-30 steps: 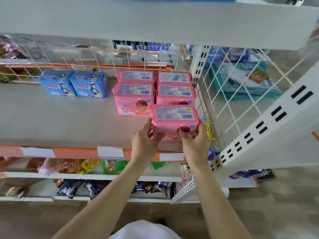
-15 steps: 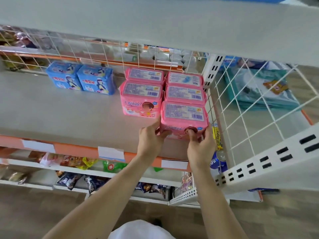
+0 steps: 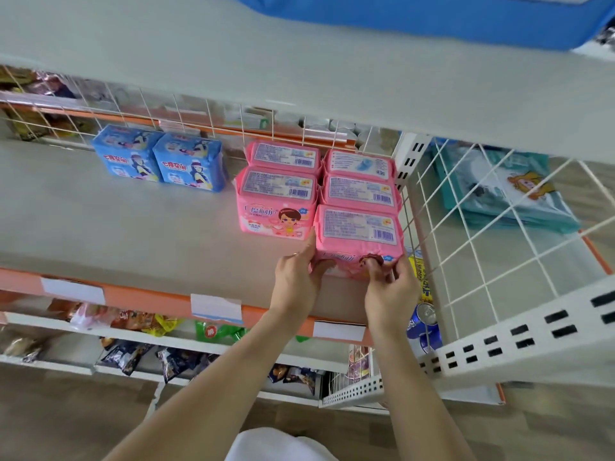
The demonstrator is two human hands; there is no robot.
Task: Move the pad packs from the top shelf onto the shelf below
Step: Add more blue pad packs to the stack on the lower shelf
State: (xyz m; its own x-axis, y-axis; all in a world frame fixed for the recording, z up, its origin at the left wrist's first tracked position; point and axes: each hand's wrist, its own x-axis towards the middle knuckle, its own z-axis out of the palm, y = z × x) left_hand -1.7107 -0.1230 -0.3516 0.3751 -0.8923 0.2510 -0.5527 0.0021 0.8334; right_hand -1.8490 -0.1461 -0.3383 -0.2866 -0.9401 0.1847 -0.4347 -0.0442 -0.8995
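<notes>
Evidently the pink film-wrapped pad pack [image 3: 359, 227] is a light, soft thing. Its wrapper puckers under the fingers, so I judge it squashy rather than stiff, and the glossy film is probably slick. Both grips are clamped on it, the left hand [image 3: 296, 277] curled round its lower left corner and the right hand [image 3: 391, 287] pinching its lower right corner. Taking it by the two ends looks sound, since a one-handed pinch on the film could slip. The pack sits at the front right of the grey shelf with the orange front edge [image 3: 133, 221], seemingly resting on it. It touches the pack behind and lies just beside the white wire side panel [image 3: 499, 227]. That shelf also holds four other pink packs [image 3: 278, 191], behind it and to its left, and two blue pad packs [image 3: 156, 161] well apart at the back left. The pale top shelf [image 3: 266, 61] above shows a blue item [image 3: 416, 18] at its far edge; I cannot tell what it is. Lower shelves carry mixed snack bags [image 3: 133, 322].
</notes>
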